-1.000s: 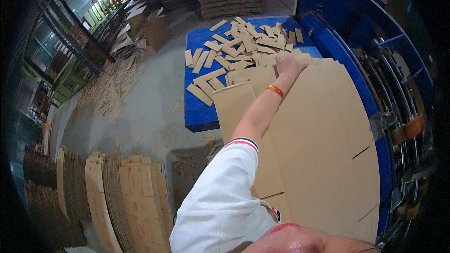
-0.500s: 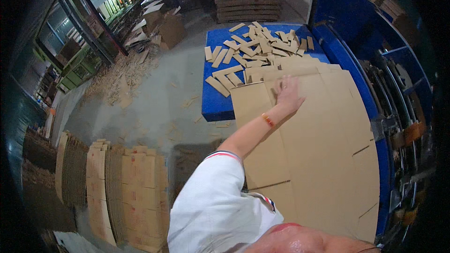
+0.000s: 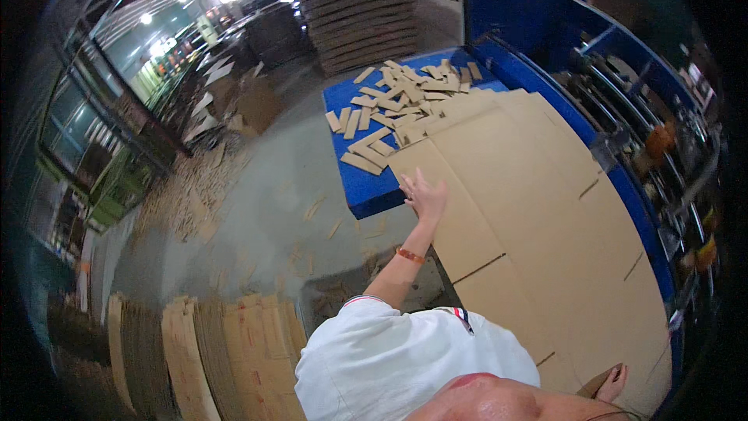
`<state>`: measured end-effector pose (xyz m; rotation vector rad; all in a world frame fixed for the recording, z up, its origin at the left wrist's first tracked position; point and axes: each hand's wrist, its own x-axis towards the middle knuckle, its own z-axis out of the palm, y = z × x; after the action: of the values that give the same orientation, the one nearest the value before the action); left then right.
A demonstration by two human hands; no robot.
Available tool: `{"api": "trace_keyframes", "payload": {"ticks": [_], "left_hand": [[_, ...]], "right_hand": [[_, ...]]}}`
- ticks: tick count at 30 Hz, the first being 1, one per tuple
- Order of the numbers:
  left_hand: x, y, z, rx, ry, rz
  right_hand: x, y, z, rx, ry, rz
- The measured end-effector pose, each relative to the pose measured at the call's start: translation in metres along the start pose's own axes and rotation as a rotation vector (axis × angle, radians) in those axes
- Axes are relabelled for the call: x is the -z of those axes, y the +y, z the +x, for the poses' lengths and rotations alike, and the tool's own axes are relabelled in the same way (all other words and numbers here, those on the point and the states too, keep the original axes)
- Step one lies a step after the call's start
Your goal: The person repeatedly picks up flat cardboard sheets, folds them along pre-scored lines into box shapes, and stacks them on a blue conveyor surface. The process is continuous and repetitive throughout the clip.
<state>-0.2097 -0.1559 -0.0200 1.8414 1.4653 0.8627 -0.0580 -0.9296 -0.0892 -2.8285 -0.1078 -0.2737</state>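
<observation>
A large flat, slotted cardboard sheet (image 3: 538, 210) lies on top of similar sheets on a blue table (image 3: 366, 193). My left hand (image 3: 425, 193) is open, its fingers spread over the sheet's left edge near the far left corner. At the lower right, my right hand (image 3: 613, 384) shows only in part. Its fingers look curled at the near end of the sheet, beside a darker brown raised flap. Just beyond the sheet, many small cardboard strips (image 3: 405, 93) are heaped on the blue table.
A blue machine with metal rods (image 3: 623, 125) runs along the right side. Tall cardboard stacks (image 3: 358, 12) stand beyond the table. Bundled cardboard (image 3: 253, 343) stands at the lower left, and scraps (image 3: 195, 195) litter the grey floor on the left.
My left hand has drawn back toward me and left, from the sheet's far part to its left edge. My right hand has come into view at the lower right. The view has tilted.
</observation>
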Motion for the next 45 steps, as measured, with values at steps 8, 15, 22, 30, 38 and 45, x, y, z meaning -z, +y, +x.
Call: {"api": "trace_keyframes", "payload": {"ticks": [8, 15, 22, 30, 38, 45], "left_hand": [[-0.010, -0.002, 0.065, 0.053, -0.160, -1.260], [0.013, -0.047, 0.115, 0.679, -0.411, -1.453], [0.038, 0.002, 0.058, 0.171, -0.919, -1.068], [0.049, 0.082, 0.075, -0.687, -0.806, -0.635], [0.014, 0.098, 0.042, -0.657, -0.730, -0.521], [-0.031, 0.100, -0.021, -0.596, -0.882, -0.689]], "right_hand": [[0.083, -0.060, -0.218, -0.860, -0.029, -0.453], [0.026, -0.009, -0.350, -0.925, 0.485, -0.187], [0.019, -0.018, -0.316, -0.925, 1.186, 0.506], [0.041, 0.038, -0.378, -1.006, 1.340, 1.483], [0.126, -0.191, -0.275, -0.637, 1.614, 1.121], [0.121, -0.257, -0.157, -0.072, 0.962, 0.104]]}}
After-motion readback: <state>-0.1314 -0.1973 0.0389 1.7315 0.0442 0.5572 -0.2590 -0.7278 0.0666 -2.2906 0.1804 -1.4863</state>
